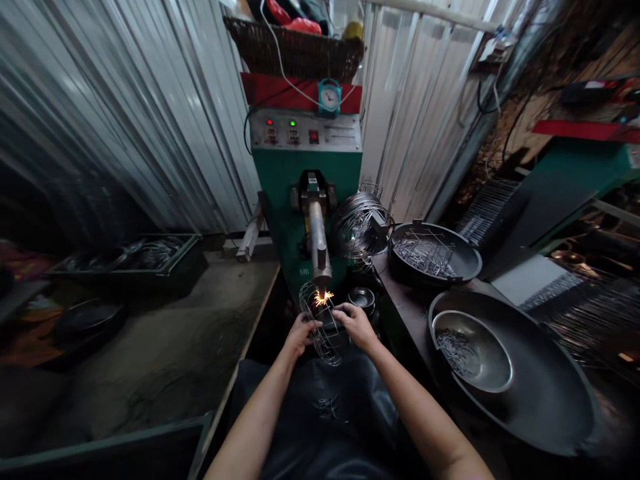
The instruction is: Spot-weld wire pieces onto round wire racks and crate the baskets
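Observation:
Orange sparks (323,298) fly at the tip of the grey metal arm (319,240) of a green machine (273,180). Just below the tip, a round wire frame (326,348) is gripped at its left side by my left hand (299,335), fingers closed on it. My right hand (356,323) is to the right of the sparks, its fingers pinched on a thin metal rod that reaches toward the tip. Short metal pieces (327,407) lie on the dark apron over my lap.
On the right are a pan of wire pieces (463,253) and a large pan (545,400) holding a steel bowl (493,363). A wire coil (361,227) hangs beside the machine. Green-edged bins (187,257) stand at left; a small clock (329,97) is above the control panel.

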A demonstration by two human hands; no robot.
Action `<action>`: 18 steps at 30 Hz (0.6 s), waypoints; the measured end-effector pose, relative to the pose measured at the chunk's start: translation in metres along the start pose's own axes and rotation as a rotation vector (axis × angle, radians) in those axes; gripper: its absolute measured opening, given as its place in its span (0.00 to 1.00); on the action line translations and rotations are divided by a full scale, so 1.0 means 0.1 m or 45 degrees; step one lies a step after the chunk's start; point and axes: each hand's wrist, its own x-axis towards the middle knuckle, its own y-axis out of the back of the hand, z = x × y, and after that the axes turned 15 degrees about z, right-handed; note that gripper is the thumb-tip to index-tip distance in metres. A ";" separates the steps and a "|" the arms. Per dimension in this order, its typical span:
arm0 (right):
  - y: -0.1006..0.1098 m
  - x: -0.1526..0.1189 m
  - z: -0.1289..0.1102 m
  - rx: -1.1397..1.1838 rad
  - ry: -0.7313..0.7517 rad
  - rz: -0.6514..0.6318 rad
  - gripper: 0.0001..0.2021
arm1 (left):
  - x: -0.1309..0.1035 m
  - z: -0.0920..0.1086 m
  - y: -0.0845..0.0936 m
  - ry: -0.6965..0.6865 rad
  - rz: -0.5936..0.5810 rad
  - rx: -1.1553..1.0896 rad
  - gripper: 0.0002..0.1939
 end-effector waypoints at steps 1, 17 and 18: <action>0.01 -0.02 0.02 0.011 -0.011 -0.003 0.13 | 0.01 0.00 0.01 0.000 0.002 0.000 0.29; 0.12 -0.16 0.11 0.075 -0.122 -0.054 0.15 | -0.06 0.05 0.01 0.103 0.013 -0.056 0.23; 0.17 -0.21 0.14 0.075 -0.142 -0.075 0.15 | -0.08 0.04 0.01 0.104 0.023 -0.061 0.23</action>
